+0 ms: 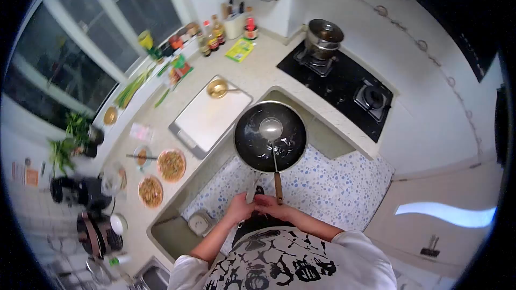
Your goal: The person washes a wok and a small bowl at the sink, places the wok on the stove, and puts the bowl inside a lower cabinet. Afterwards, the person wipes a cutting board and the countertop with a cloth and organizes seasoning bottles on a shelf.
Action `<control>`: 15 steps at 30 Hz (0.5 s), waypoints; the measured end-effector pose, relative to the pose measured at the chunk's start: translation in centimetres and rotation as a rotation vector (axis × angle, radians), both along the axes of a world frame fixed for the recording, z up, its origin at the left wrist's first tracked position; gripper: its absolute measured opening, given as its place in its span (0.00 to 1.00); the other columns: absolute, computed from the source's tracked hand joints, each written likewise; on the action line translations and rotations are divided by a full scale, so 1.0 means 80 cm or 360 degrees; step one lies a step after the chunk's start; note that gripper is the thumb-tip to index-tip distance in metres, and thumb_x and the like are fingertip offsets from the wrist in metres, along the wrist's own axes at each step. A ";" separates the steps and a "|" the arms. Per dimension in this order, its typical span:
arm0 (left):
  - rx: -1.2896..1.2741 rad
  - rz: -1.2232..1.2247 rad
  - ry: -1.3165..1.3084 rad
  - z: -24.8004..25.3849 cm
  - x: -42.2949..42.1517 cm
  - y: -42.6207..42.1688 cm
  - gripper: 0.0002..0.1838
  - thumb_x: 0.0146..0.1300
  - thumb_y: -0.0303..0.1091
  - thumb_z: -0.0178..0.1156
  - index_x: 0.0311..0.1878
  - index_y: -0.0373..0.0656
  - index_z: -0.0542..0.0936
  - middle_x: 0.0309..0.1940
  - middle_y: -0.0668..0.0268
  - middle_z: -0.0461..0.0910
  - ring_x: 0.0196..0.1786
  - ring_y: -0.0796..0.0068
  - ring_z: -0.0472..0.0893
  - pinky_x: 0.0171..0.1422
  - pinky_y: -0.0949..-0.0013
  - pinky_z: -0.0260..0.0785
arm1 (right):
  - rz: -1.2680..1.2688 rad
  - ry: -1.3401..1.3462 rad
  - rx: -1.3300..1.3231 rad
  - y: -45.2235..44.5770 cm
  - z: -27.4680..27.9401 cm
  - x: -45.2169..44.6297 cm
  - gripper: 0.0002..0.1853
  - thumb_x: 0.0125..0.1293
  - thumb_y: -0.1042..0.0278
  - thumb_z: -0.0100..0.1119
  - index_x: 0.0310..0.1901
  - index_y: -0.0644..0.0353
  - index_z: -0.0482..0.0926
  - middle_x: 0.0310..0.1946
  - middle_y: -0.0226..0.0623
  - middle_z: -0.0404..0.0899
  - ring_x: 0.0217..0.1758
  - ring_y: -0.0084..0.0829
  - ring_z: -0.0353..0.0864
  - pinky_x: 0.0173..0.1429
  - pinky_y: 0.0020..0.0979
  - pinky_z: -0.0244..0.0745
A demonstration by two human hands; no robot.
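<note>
Nearest the body, the left hand (241, 207) appears closed around the end of the wok's pale handle (251, 190). The right hand (273, 208) is just beside it, with the end of the ladle's wooden grip next to it; its fingers are partly hidden, so I cannot tell whether it grasps anything.

The wok (250, 147) is in front of the person, over the speckled floor (338, 182) and in the inner corner of the worktop (263, 67). The ladle (271, 128) lies inside it, bowl down, handle crossing the near rim. A heavy wok held out by its handle's end could dip or twist if the grip is loose. The ladle, if nothing holds it, could slide out over the rim with a tilt. The wok's inside shines as if wet or oily; drips could make the floor slick.

Whether the far rim touches the worktop is unclear; a knock there could jolt the wok. Swung left, it could strike the board (201, 115) and upset the gold bowl (216, 89). Farther off, the pot (324, 40) on the stove (333, 92) could be bumped by a careless approach.
</note>
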State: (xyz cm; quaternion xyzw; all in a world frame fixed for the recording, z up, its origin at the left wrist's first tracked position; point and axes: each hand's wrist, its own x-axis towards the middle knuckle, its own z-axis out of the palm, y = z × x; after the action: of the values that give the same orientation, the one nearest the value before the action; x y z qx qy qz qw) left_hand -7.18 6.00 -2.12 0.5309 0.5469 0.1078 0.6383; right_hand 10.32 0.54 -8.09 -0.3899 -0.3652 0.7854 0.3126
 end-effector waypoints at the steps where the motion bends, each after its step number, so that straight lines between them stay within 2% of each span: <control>1: 0.0060 -0.0091 0.0063 -0.001 0.016 0.017 0.10 0.59 0.31 0.62 0.42 0.37 0.81 0.20 0.64 0.79 0.18 0.75 0.77 0.21 0.68 0.68 | -0.0106 0.0012 -0.0044 0.006 0.000 0.010 0.24 0.75 0.63 0.57 0.68 0.59 0.67 0.54 0.29 0.77 0.55 0.22 0.75 0.54 0.27 0.73; 6: 0.0202 -0.0490 0.0340 0.012 0.108 0.092 0.10 0.57 0.29 0.65 0.39 0.34 0.81 0.24 0.60 0.82 0.22 0.71 0.81 0.26 0.66 0.71 | -0.0603 0.0037 -0.0047 0.025 -0.015 0.058 0.24 0.76 0.63 0.55 0.68 0.62 0.67 0.55 0.30 0.77 0.56 0.22 0.75 0.54 0.27 0.73; 10: 0.0085 -0.0638 0.0178 0.027 0.190 0.127 0.09 0.57 0.29 0.63 0.40 0.34 0.81 0.23 0.61 0.81 0.20 0.72 0.80 0.24 0.67 0.71 | -0.0889 -0.0066 0.0049 0.038 -0.006 0.116 0.25 0.76 0.61 0.55 0.69 0.63 0.66 0.57 0.30 0.77 0.57 0.24 0.75 0.56 0.29 0.74; 13: 0.0060 -0.0737 0.0130 0.012 0.254 0.151 0.10 0.58 0.30 0.63 0.40 0.34 0.81 0.22 0.61 0.81 0.21 0.73 0.80 0.25 0.68 0.71 | -0.1105 0.0039 0.0018 0.051 0.018 0.168 0.27 0.76 0.59 0.55 0.70 0.63 0.65 0.59 0.31 0.76 0.58 0.25 0.75 0.57 0.30 0.74; 15: 0.0082 -0.0763 0.0007 -0.002 0.296 0.159 0.10 0.58 0.30 0.63 0.41 0.34 0.80 0.22 0.62 0.81 0.20 0.73 0.79 0.24 0.68 0.70 | -0.1107 0.0072 0.0015 0.057 0.006 0.212 0.29 0.76 0.57 0.56 0.71 0.63 0.63 0.61 0.31 0.75 0.59 0.25 0.75 0.57 0.30 0.75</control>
State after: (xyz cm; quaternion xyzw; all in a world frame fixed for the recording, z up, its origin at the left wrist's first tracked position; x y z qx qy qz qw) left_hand 16.54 18.70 -2.27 0.6619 0.4036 -0.0342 0.6307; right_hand 27.27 5.09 -7.64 -0.4720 -0.2069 0.6387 0.5714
